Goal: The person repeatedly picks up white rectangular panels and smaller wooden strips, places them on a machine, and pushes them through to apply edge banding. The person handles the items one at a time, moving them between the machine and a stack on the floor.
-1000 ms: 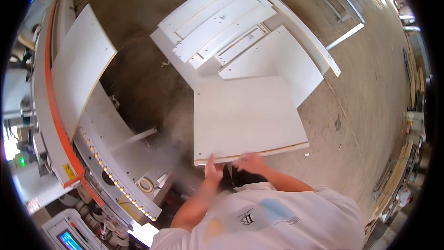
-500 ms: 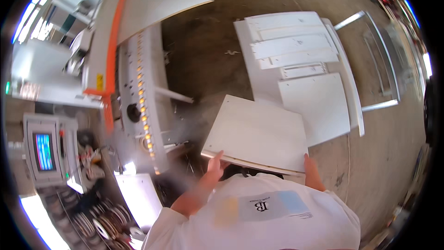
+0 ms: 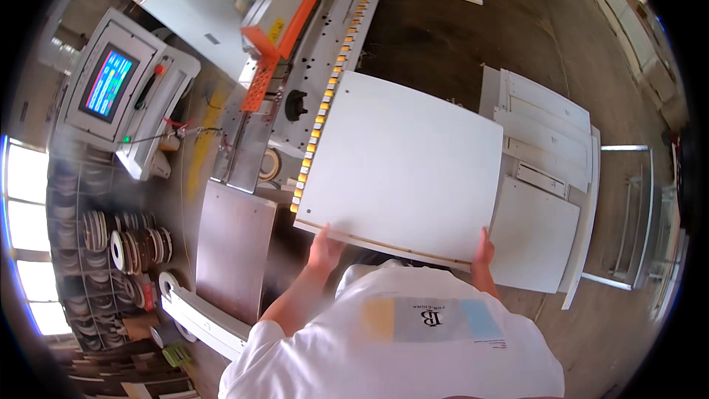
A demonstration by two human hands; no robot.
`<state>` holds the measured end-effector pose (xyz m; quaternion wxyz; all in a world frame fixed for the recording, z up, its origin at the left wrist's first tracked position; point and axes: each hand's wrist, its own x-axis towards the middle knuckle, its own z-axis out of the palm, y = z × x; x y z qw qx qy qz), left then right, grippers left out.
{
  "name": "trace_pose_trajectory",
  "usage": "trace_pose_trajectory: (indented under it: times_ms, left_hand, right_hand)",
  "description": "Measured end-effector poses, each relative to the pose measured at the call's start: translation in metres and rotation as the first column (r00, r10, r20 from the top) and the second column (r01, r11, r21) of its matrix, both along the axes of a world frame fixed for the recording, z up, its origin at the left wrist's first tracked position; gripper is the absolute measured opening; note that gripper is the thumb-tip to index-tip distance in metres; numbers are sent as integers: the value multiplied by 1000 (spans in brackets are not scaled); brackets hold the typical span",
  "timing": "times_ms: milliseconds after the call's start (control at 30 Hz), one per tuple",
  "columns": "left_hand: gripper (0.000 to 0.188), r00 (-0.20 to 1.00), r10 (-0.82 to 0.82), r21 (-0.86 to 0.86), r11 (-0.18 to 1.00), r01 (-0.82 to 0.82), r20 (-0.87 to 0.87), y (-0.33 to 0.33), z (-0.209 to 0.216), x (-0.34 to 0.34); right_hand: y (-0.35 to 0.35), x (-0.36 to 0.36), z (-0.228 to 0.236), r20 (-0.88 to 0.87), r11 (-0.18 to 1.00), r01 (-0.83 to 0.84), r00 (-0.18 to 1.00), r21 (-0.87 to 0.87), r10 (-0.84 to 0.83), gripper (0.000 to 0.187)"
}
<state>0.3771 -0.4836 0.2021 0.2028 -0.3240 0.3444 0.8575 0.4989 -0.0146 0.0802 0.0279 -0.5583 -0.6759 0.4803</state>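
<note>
A large white board (image 3: 406, 166) with small holes near its corners lies level in front of me. Along its near edge runs a bare brownish strip. My left hand (image 3: 325, 250) grips the near left part of that edge, thumb on top and fingers hidden below. At the near right corner my right hand (image 3: 483, 250) holds the board's side, its thumb upright. The board's left edge is right against a row of yellow rollers (image 3: 316, 133) on a long machine with an orange guard (image 3: 310, 4); whether it rests on them I cannot tell.
Right of the board, white panels (image 3: 543, 229) lie stacked beside a metal frame (image 3: 639, 214). A control console (image 3: 111, 81) with a lit screen stands left. Rolls of edge banding (image 3: 140, 250) fill a rack below it. A brownish panel (image 3: 233, 244) is near my left arm.
My view has swung left, toward the machine. The board, still in both hands, has come up against the roller row, away from the stacked panels.
</note>
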Motion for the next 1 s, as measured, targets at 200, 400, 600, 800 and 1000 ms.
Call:
trace_pose_trajectory:
  times_ms: [200,400,600,800,1000]
  left_hand:
    - [44,955,284,44,959,-281,-86,-43,-30,-2]
    - [35,998,-19,-105,994,26,59,0,-35,15]
    - [57,997,17,-79,997,-11,75,39,-11,12]
    - [56,993,109,-206,974,-96,52,34,-9,-20]
    - [53,995,101,-226,969,-103,-20,51,-16,-59]
  right_hand:
    - [-67,-106,20,10,984,-181,984,5,181,71]
    - [-175,-111,89,-356,841,-531,809,-102,467,51]
    - [-198,-137,92,-97,504,-860,510,-81,855,57]
    - [-212,-170,103,-148,478,-878,478,-38,866,60]
    - [-199,-203,87,-154,530,-843,514,92,844,58]
